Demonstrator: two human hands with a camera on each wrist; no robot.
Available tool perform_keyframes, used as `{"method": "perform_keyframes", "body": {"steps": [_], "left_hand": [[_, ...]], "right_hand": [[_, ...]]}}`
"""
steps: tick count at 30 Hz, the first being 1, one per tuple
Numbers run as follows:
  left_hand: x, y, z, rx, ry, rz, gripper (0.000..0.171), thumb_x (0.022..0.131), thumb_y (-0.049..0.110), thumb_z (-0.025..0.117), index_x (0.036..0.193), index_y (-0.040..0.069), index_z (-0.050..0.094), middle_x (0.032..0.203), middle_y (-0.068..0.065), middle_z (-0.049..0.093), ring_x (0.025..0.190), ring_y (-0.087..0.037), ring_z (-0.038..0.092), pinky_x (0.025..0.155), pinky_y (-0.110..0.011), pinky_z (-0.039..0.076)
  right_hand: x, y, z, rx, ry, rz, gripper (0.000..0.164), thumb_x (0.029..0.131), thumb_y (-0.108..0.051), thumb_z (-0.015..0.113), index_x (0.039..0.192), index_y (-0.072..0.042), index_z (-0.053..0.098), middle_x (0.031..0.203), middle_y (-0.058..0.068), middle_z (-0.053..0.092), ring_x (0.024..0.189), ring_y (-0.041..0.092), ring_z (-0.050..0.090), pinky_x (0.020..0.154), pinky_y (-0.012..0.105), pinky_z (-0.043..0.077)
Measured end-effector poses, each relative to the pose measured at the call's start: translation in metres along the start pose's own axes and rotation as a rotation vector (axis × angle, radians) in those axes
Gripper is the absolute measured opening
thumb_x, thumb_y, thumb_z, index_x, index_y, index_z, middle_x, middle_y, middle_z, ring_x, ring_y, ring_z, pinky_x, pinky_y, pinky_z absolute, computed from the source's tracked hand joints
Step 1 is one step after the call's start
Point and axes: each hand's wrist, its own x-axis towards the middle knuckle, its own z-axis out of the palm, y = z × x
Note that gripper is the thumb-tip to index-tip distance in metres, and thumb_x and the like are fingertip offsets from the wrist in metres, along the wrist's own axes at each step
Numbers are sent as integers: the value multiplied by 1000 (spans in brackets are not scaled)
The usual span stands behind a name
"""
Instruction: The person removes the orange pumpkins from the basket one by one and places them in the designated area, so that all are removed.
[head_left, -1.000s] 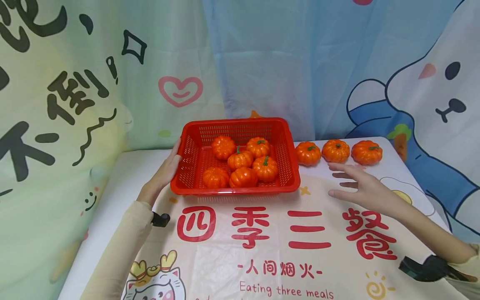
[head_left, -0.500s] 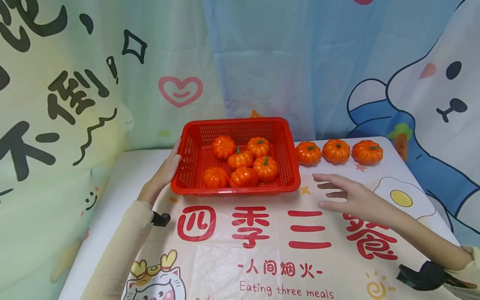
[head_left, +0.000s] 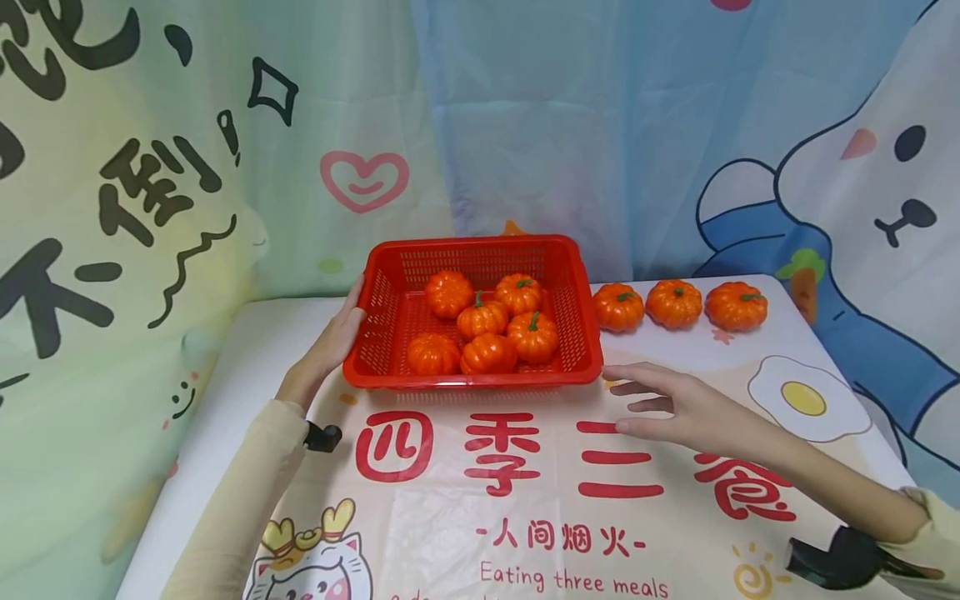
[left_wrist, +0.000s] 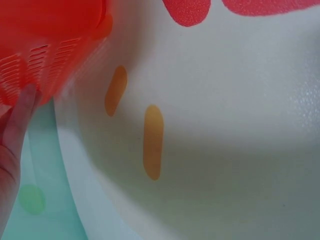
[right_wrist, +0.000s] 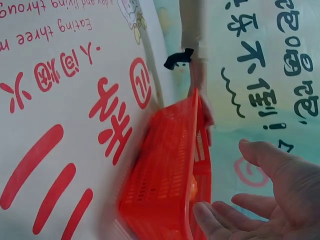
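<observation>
A red plastic basket [head_left: 472,382] with slotted walls stands on the table, several small orange pumpkins [head_left: 488,354] inside it. Against the basket's left wall rests my left hand [head_left: 327,350], its fingers straight along the outside; the left wrist view shows fingers [left_wrist: 22,112] touching the slots. Just off the basket's front right corner is my right hand [head_left: 660,402], fingers spread and holding nothing. In the right wrist view that hand [right_wrist: 280,195] appears palm up beside the basket wall [right_wrist: 165,165].
Three more pumpkins, the nearest one [head_left: 618,307], a middle one [head_left: 673,303] and a far right one [head_left: 737,306], stand in a row right of the basket. A printed cloth [head_left: 525,508] covers the table. Behind hangs a patterned curtain [head_left: 525,125].
My right hand has moved left and toward me, from below the row of pumpkins to the basket's front right corner. The left hand and the basket stay where they were.
</observation>
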Motion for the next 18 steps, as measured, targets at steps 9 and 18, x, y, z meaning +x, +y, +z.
{"method": "perform_keyframes", "body": {"steps": [9, 18], "left_hand": [[0, 1, 0, -9, -10, 11, 60, 102, 26, 20, 155, 37, -5, 154, -17, 33, 93, -32, 58, 94, -47, 43], [-4, 9, -3, -7, -22, -1, 61, 102, 23, 20, 156, 34, -5, 142, -26, 43, 77, -23, 59, 79, -33, 47]], "right_hand": [[14, -10, 11, 17, -32, -105, 66, 87, -24, 71, 143, -2, 44, 137, 24, 51, 117, 38, 58, 86, 36, 56], [60, -27, 19, -18, -85, -60, 66, 86, -30, 72, 142, -6, 47, 143, 19, 48, 121, 37, 56, 84, 37, 57]]}}
